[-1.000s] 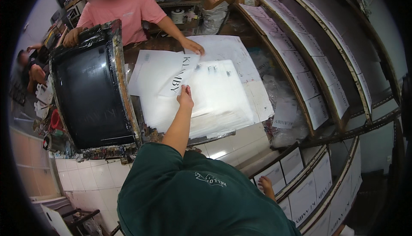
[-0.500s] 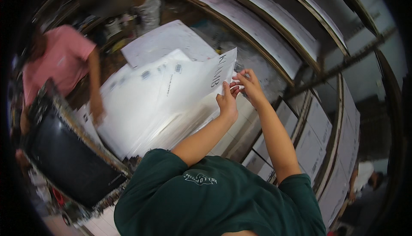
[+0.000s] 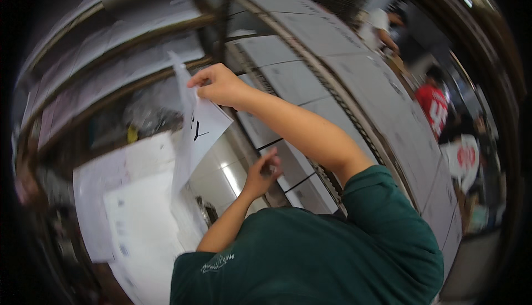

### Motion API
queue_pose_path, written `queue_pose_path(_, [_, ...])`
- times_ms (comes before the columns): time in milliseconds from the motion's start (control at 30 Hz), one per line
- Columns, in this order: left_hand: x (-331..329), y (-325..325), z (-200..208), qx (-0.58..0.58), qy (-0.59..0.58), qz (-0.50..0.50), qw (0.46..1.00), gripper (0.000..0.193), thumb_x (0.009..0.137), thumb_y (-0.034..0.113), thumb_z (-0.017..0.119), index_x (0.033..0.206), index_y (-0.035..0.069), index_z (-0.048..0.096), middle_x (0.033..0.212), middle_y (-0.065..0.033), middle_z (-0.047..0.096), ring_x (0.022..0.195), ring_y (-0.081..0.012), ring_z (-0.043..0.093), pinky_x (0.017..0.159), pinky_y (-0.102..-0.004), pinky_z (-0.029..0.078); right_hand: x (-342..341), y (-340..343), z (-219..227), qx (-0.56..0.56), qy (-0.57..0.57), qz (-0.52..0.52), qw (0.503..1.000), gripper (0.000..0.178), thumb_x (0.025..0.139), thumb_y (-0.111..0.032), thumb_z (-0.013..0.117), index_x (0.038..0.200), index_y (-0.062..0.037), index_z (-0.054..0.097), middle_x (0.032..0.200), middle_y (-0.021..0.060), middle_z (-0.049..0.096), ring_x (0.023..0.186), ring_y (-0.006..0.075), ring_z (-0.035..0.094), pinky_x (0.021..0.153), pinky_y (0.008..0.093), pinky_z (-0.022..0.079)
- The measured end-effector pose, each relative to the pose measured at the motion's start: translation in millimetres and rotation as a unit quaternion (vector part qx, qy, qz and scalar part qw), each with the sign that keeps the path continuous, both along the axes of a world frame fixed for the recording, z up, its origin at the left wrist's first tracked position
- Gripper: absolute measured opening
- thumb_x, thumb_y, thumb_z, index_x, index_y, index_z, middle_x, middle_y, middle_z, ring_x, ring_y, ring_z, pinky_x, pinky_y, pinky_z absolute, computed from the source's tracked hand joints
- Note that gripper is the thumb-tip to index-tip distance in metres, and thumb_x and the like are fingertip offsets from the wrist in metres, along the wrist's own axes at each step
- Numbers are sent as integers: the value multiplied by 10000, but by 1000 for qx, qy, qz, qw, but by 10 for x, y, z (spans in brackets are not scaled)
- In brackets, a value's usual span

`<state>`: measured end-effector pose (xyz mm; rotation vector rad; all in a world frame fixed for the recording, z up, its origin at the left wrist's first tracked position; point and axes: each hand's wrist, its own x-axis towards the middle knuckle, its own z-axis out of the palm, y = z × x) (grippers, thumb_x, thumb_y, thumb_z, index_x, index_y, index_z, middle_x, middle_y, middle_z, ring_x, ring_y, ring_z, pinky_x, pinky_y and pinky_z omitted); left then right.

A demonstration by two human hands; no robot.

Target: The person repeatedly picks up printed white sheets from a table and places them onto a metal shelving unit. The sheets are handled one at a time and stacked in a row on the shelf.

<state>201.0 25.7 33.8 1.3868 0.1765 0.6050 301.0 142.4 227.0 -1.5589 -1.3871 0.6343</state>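
My right hand (image 3: 218, 85) is closed, pinching the upper edge of a thin white sheet (image 3: 198, 133) with large black letters. The sheet hangs down from my fingers, seen partly edge-on, one corner sticking out to the right. Lower and to the right is my left hand (image 3: 262, 175), slightly blurred, its fingers apart and loosely bent, touching nothing that I can see. Below and left of the held sheet lies a pile of white sheets (image 3: 145, 216) with small dark print.
A pale flat board (image 3: 91, 205) lies under the pile. Wooden racks (image 3: 122, 89) with white panels stand at the far left. Large white boxes (image 3: 293, 77) are stacked ahead and right. Two people, one in white (image 3: 376, 28) and one in red (image 3: 431, 105), are farther off.
The view has swung to the right, and the person in pink is out of it. My left hand has let go of the sheet; my right hand still holds it.
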Motion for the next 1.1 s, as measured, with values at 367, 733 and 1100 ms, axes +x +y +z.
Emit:
queue_pose_path(367, [88,-730,-2163,223,358,-116,900,528,722,401,719,1072,23,604,916,-131,650,847,-213,619,738,-327,491,1417,-3173,2025,54,-198,-180,962,386,701,-45,508,1062,-42,645,986,102,633,824,166,554,742,280,446])
queue_pose_path(733, [-219,-1919,-1981,-62,370,6,927,516,743,352,722,1087,-10,592,830,-82,612,743,-152,571,679,-267,467,3225,-7147,1660,-35,-188,-429,883,424,693,-15,462,1090,-20,611,1033,54,598,942,147,535,819,260,416])
queue_pose_path(1100, [-1061,-1815,-1849,-54,391,159,905,453,745,298,730,1048,-17,608,749,-60,605,637,-121,558,587,-251,463,3878,-7918,394,-107,-145,-459,870,415,650,-59,484,1030,-8,641,816,-4,589,636,96,482,574,217,381])
